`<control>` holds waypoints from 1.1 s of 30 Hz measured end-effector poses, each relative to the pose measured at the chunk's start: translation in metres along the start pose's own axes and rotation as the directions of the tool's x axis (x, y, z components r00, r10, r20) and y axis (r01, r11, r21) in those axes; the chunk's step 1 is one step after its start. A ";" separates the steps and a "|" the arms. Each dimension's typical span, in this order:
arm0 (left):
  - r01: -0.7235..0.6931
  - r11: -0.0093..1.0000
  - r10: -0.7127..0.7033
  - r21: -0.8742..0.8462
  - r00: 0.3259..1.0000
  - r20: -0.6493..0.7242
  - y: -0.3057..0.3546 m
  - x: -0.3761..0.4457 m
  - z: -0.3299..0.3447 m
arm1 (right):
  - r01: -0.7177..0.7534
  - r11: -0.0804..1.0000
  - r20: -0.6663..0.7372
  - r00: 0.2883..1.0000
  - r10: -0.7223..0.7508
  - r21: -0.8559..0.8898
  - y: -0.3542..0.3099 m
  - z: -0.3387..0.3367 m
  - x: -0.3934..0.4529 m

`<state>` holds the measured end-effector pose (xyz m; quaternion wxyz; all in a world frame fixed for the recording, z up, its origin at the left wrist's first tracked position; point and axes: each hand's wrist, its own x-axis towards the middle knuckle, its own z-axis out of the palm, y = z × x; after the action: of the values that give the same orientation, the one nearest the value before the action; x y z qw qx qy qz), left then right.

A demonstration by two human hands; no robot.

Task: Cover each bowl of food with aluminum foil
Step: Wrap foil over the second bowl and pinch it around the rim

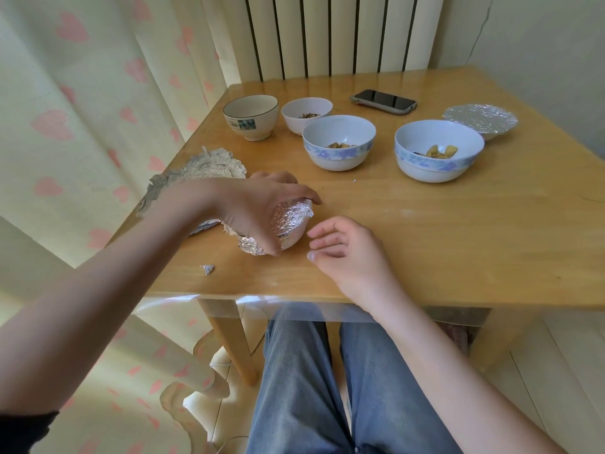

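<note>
Here, foil-wrapped bowl under the clasping left grip; right grip slack just beside.

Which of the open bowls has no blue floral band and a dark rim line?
The cream bowl at the far left of the row. It has a thin dark rim and a small printed label; the other three open bowls are plain white or blue-banded.

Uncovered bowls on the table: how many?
4. A cream bowl at far left, a small white bowl beside it, then two blue-patterned bowls: one at centre, one to its right. Two more bowls are foil-covered.
</note>
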<state>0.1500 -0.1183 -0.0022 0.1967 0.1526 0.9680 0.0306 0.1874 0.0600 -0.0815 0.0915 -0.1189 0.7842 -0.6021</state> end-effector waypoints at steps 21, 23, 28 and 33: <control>-0.047 0.983 0.063 -0.177 0.995 0.084 -0.021 -0.011 -0.011 | -0.399 0.699 0.188 0.913 0.361 0.593 -0.014 -0.001 -0.008; -0.071 0.978 0.086 -0.196 0.994 0.068 -0.023 -0.008 -0.009 | -0.422 0.659 0.219 0.902 0.371 0.623 -0.016 -0.001 -0.004; -0.085 0.965 0.105 -0.248 0.992 0.068 -0.026 -0.005 -0.003 | -0.422 0.597 0.226 0.898 0.378 0.682 -0.018 0.002 0.002; -0.049 0.974 0.067 -0.219 0.995 0.076 -0.030 -0.002 -0.004 | -0.443 0.559 0.293 0.893 0.341 0.700 -0.019 -0.002 0.001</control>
<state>0.1418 -0.1479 -0.0011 0.2511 0.1596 0.9451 0.1355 0.1868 0.0569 -0.0630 0.3121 0.0706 0.4629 -0.8266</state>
